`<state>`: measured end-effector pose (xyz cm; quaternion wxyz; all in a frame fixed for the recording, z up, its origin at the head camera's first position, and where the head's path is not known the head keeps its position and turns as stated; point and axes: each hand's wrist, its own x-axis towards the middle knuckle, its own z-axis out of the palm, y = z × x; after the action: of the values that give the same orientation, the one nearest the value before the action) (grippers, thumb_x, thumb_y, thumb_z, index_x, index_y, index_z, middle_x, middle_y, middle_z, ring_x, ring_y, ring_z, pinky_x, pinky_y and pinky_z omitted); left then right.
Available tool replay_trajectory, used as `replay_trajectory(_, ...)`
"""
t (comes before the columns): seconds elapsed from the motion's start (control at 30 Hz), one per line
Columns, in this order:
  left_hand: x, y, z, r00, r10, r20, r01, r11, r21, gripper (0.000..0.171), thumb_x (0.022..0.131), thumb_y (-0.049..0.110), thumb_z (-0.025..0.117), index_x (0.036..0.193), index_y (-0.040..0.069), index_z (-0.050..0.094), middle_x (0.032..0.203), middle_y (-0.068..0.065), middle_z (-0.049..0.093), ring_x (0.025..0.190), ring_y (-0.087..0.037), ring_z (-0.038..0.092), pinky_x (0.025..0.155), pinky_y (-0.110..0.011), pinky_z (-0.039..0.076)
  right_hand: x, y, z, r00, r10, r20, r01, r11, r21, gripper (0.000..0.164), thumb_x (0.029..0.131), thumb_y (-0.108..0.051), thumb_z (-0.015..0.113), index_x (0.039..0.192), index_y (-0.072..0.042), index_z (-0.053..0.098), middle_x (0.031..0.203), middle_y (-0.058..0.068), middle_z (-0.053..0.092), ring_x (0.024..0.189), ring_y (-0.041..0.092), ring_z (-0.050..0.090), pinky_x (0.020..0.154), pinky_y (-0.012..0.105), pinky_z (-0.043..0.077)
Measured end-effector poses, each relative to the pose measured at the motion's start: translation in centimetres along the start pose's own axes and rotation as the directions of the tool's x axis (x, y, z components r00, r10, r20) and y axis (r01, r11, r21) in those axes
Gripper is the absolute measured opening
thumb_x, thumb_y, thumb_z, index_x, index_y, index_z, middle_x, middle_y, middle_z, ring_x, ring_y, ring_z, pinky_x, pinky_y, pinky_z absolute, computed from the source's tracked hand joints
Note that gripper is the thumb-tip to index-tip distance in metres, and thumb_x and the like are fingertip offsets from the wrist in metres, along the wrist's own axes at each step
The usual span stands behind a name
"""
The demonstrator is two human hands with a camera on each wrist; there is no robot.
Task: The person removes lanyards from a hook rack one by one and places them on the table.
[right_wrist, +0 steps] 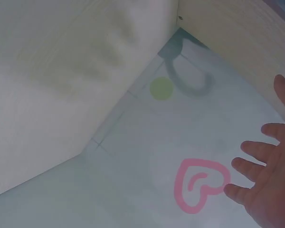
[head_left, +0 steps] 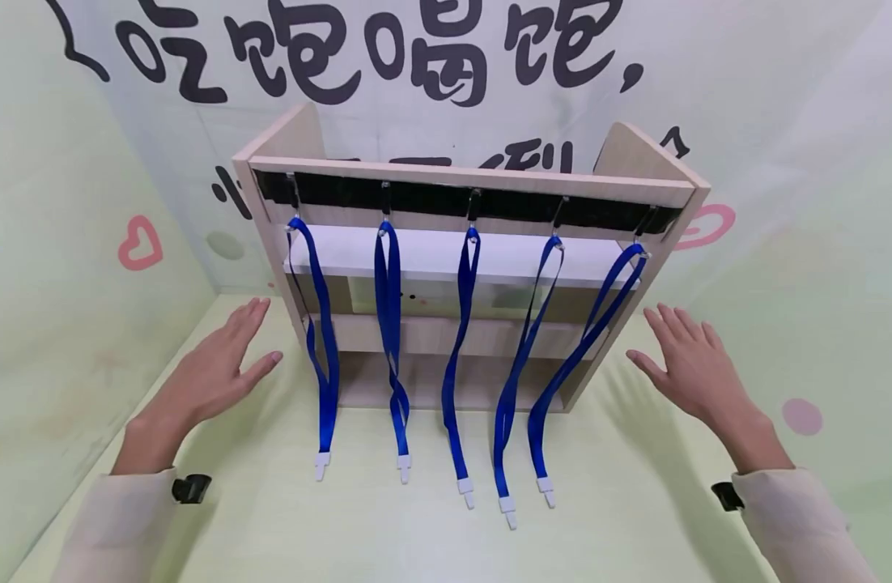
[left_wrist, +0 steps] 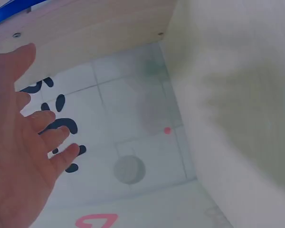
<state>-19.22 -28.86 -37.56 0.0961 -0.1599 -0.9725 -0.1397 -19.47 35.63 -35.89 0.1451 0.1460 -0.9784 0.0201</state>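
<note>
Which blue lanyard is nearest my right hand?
The rightmost lanyard, on the end hook nearest your right hand; the other four lanyards hang farther left.

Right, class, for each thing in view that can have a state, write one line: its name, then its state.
Left hand, fingers extended, holding nothing
Right hand, fingers extended, holding nothing
Wooden rack, standing upright
Hooks, all five in use
Blue lanyards, all five hanging
White clips, dangling at the lower ends
</note>
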Motion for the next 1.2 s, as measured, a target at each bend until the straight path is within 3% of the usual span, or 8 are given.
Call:
replay_trajectory(0.23,1.2,2.4,-1.8,0.988,-0.023,-0.154,-0.007,0.981,-0.192,0.077,0.102,0.038,0.049,0.160,0.027,0.000,0.164,-0.012,0.023,0.137,-0.049,0.039,0.104,-0.067,0.035,0.6,-1.2,-1.6,0.989,-0.001,-0.151,0.009,0.998,0.054,0.064,0.096,-0.029,0.062,0.144,0.007,0.042,0.143,0.032,0.046,0.130,0.052,0.041,0.105,0.067,0.032)
replay_trajectory(0.33,1.9,3.7,-2.8,0.967,-0.015,-0.256,-0.067,0.949,-0.309,0.078,0.102,0.029,0.051,0.159,0.032,-0.002,0.163,-0.007,0.028,0.136,-0.044,0.044,0.107,-0.050,0.043,0.8,-2.0,-2.5,0.960,0.012,-0.280,0.022,0.993,0.117,0.053,0.092,-0.019,0.066,0.136,0.007,0.051,0.133,0.031,0.055,0.121,0.051,0.050,0.099,0.066,0.039)
replay_trajectory(0.43,2.7,4.9,-3.9,0.950,-0.005,-0.313,-0.124,0.912,-0.391,0.078,0.102,0.024,0.051,0.159,0.035,-0.002,0.161,-0.003,0.030,0.138,-0.037,0.045,0.106,-0.024,0.044,0.8,-3.0,-3.3,0.902,0.028,-0.431,0.051,0.984,0.171,0.044,0.089,-0.013,0.066,0.128,0.006,0.058,0.122,0.029,0.063,0.113,0.048,0.056,0.093,0.064,0.045)
replay_trajectory(0.53,3.2,6.0,-4.9,0.945,-0.014,-0.328,-0.139,0.888,-0.438,0.077,0.102,0.023,0.052,0.159,0.036,0.002,0.160,-0.004,0.032,0.136,-0.038,0.047,0.106,-0.034,0.045,0.9,-4.1,-4.1,0.831,0.045,-0.554,0.083,0.976,0.203,0.037,0.090,-0.010,0.065,0.124,0.005,0.062,0.115,0.026,0.067,0.107,0.045,0.061,0.091,0.055,0.050)
replay_trajectory(0.7,4.1,7.1,-5.9,0.926,0.037,-0.376,-0.205,0.884,-0.419,0.074,0.102,0.020,0.052,0.158,0.037,0.009,0.156,-0.005,0.039,0.125,-0.043,0.056,0.093,-0.032,0.051,1.5,-6.7,-6.1,0.699,0.104,-0.707,0.150,0.946,0.287,0.027,0.092,-0.010,0.061,0.112,0.008,0.067,0.102,0.024,0.071,0.091,0.038,0.065,0.093,0.010,0.044)
replay_trajectory(0.83,4.5,7.6,-6.3,0.915,0.057,-0.400,-0.224,0.895,-0.385,0.070,0.101,0.019,0.053,0.157,0.039,0.016,0.150,-0.009,0.049,0.114,-0.044,0.063,0.083,-0.013,0.047,2.4,-9.1,-7.8,0.620,0.124,-0.775,0.222,0.919,0.325,0.026,0.091,-0.012,0.062,0.102,0.011,0.070,0.090,0.025,0.071,0.077,0.035,0.064,0.083,0.003,0.041)
replay_trajectory(1.03,4.5,7.8,-6.9,0.915,0.034,-0.402,-0.195,0.910,-0.367,0.067,0.099,0.020,0.054,0.155,0.039,0.023,0.143,-0.012,0.056,0.111,-0.042,0.065,0.081,-0.001,0.042,4.1,-11.3,-9.6,0.672,0.108,-0.732,0.204,0.924,0.324,0.032,0.088,-0.020,0.074,0.104,0.008,0.071,0.087,0.022,0.071,0.068,0.032,0.066,0.071,0.000,0.038)
replay_trajectory(1.2,5.1,8.4,-7.0,0.910,0.013,-0.415,-0.174,0.920,-0.351,0.058,0.101,0.026,0.051,0.155,0.030,0.029,0.142,-0.012,0.057,0.114,-0.040,0.065,0.087,-0.032,0.055,4.6,-11.9,-10.1,0.667,0.157,-0.728,0.117,0.943,0.311,0.036,0.088,-0.028,0.074,0.098,0.007,0.071,0.075,0.020,0.069,0.059,0.030,0.062,0.065,0.001,0.034)
